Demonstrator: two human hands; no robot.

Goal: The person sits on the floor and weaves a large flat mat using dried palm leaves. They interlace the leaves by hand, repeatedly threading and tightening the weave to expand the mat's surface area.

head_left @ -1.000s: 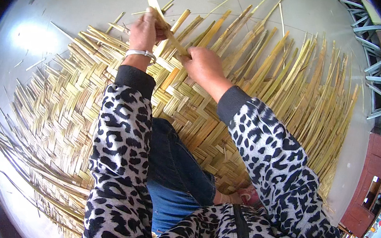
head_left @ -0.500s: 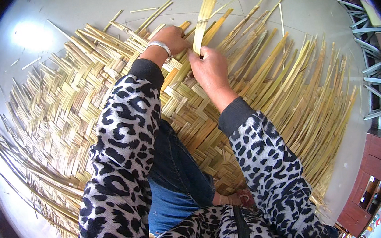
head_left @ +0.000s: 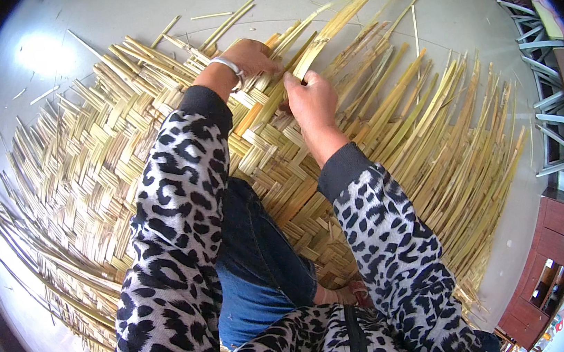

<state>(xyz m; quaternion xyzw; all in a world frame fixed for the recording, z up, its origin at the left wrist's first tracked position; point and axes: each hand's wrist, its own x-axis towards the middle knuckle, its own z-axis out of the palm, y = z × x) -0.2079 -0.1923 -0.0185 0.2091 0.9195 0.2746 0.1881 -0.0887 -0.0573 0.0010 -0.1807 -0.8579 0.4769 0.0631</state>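
Observation:
A large woven mat of split reed strips (head_left: 111, 168) spreads over the floor, with loose ends fanning out along its edges. My right hand (head_left: 314, 103) is closed on a pale, wide reed strip (head_left: 334, 25), gripping it between thumb and fingers. That strip slants away to the upper right, over other loose ends. Close beside it, my left hand (head_left: 249, 60), with a silver bracelet at the wrist, bends down over the far edge of the weave. Its fingers are curled and mostly hidden, so what they hold does not show.
My knee in blue jeans (head_left: 255, 248) rests over the near part of the mat. Loose reed pieces (head_left: 211, 16) lie on the grey tiled floor (head_left: 138, 11) beyond it. At the right stand metal-legged stools (head_left: 551, 100) and a reddish-brown wooden cabinet (head_left: 559, 228).
The wide reed strip has swung down to the right, from pointing nearly straight away to lying slanted. Both hands stay near the same spot, the left slightly shifted left.

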